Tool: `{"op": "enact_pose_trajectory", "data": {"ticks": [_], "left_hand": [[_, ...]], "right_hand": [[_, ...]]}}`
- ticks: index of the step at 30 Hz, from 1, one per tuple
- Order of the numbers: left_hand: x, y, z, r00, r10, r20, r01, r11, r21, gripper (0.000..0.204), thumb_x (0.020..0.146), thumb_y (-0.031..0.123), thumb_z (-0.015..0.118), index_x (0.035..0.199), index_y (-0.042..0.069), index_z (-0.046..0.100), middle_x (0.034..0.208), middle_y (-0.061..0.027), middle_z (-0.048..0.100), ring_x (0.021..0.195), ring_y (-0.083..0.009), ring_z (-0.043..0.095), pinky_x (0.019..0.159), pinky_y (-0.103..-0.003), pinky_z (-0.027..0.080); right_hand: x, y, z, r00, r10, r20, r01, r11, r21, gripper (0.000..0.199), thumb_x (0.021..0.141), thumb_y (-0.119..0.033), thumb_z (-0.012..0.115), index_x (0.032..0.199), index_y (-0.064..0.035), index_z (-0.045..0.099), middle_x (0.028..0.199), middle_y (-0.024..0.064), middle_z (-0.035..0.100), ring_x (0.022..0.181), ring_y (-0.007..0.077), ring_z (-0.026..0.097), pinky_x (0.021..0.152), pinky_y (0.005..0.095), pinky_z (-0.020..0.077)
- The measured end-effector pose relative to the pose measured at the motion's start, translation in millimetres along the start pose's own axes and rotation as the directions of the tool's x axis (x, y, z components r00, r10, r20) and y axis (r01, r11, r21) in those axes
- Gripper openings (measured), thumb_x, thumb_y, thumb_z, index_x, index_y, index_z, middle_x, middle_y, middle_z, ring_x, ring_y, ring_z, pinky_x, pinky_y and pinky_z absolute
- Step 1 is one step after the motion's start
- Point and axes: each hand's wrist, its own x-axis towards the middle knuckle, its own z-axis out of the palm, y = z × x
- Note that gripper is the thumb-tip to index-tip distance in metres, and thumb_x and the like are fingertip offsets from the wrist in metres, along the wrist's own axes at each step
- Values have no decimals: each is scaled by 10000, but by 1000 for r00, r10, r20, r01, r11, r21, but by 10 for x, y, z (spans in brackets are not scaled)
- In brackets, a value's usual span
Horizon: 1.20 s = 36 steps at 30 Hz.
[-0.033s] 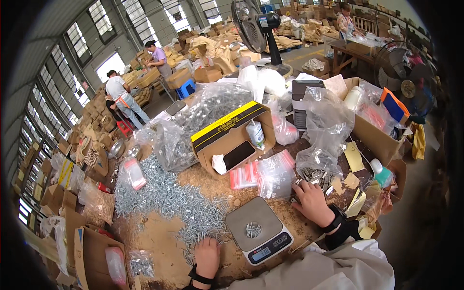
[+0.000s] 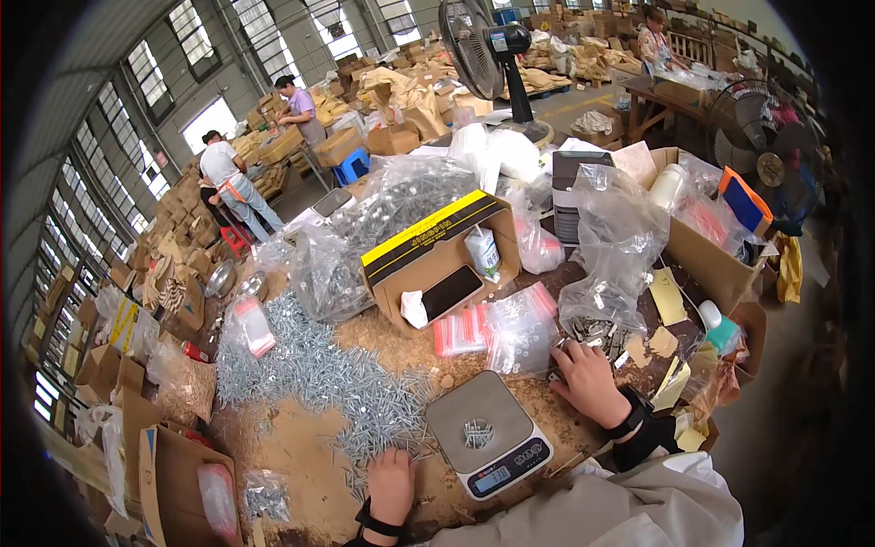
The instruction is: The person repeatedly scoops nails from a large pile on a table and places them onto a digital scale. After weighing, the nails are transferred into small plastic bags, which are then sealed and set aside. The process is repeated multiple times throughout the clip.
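Note:
A small grey digital scale (image 2: 486,436) stands on the worktable in front of me, with a few silver screws (image 2: 476,433) on its pan. My left hand (image 2: 392,483) rests at the near edge of a wide pile of loose silver screws (image 2: 310,374), fingers curled into them. Whether it holds any is unclear. To the right of the scale, my right hand (image 2: 588,383) has its fingers bent onto the edge of a clear plastic bag (image 2: 521,333). A black watch sits on that wrist. Small zip bags with red strips (image 2: 460,330) lie just behind the scale.
An open cardboard box with a yellow and black flap (image 2: 437,260) holds a dark phone (image 2: 453,292). Big clear bags of screws (image 2: 620,246) and cartons crowd the table's right side. A standing fan (image 2: 488,46) is behind. Other people (image 2: 232,182) work among stacked cartons at the far left.

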Motion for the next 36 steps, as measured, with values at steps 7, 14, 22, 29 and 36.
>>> {"op": "enact_pose_trajectory", "data": {"ticks": [7, 14, 22, 29, 36], "left_hand": [[-33, 51, -47, 998, -59, -15, 58, 998, -35, 191, 815, 203, 729, 907, 89, 606, 883, -91, 603, 885, -308, 591, 806, -443, 447], [35, 0, -70, 995, -61, -77, 59, 998, -19, 158, 830, 187, 718, 890, 92, 607, 865, -80, 606, 873, -300, 578, 853, -431, 385], [354, 144, -380, 985, -56, -166, 1, 949, -315, 118, 888, 138, 670, 903, 63, 581, 875, -96, 603, 858, -322, 579, 838, -430, 393], [749, 523, -313, 985, 61, -162, -155, 726, -670, 125, 913, 103, 657, 918, 14, 569, 884, -111, 589, 831, -303, 561, 796, -379, 436], [770, 586, -242, 979, 128, -160, -202, 741, -641, 155, 867, 139, 727, 895, 33, 618, 906, -79, 622, 872, -276, 569, 806, -360, 437]], "right_hand": [[-54, 70, 138, 997, -70, 29, 70, 998, -10, 155, 809, -142, 651, 941, -73, 607, 960, 113, 555, 934, 298, 569, 863, 412, 438], [-75, 140, 132, 989, -143, 32, 137, 981, 138, 142, 776, -21, 542, 902, -61, 592, 891, 117, 560, 875, 319, 573, 836, 415, 441], [-86, 38, -35, 993, -108, 54, 95, 976, 195, 373, 754, -173, 787, 1074, -77, 620, 1071, 114, 573, 1021, 313, 582, 916, 425, 417], [-213, 43, -262, 999, -29, 39, 22, 984, 177, 433, 752, -86, 764, 1157, -54, 613, 1263, 156, 554, 1127, 395, 535, 983, 473, 421], [-361, 170, -266, 998, -20, 60, 10, 986, 165, 431, 762, -75, 755, 1166, -45, 610, 1269, 170, 553, 1157, 393, 537, 1037, 482, 403]]}}
